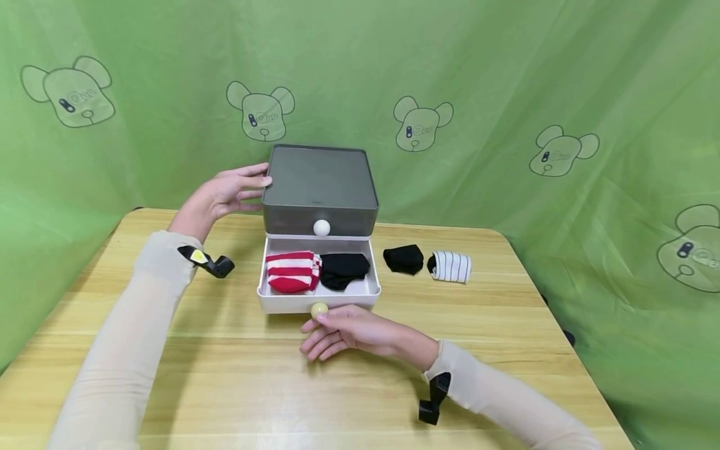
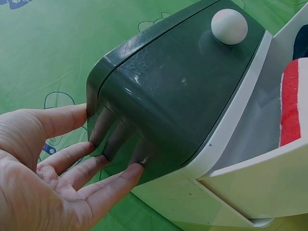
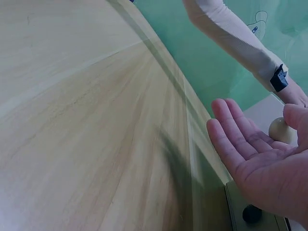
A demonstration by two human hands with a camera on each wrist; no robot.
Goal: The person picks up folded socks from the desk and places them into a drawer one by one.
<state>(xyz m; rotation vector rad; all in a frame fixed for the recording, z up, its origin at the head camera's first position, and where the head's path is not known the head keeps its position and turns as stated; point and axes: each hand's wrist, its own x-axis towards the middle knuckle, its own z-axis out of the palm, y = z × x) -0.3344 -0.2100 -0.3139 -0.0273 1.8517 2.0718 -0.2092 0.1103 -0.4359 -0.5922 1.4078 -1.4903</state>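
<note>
A small two-drawer box (image 1: 320,178) with a dark grey upper part stands at the back of the table. Its lower white drawer (image 1: 289,304) is pulled out, with a red-and-white striped sock bundle (image 1: 292,272) and a black sock bundle (image 1: 344,270) lying inside. My left hand (image 1: 233,190) rests its fingertips against the box's left side, fingers fairly straight in the left wrist view. At the drawer front, my right hand (image 1: 354,331) pinches the pale round knob (image 1: 319,310) between thumb and index finger; the other fingers extend below. A white knob (image 2: 229,27) sits on the closed upper drawer.
Right of the box lie a black folded sock (image 1: 404,259) and a white striped sock bundle (image 1: 451,267). All stand on a wooden table (image 1: 236,387). A green curtain (image 1: 349,56) with bear-head drawings hangs close behind the box.
</note>
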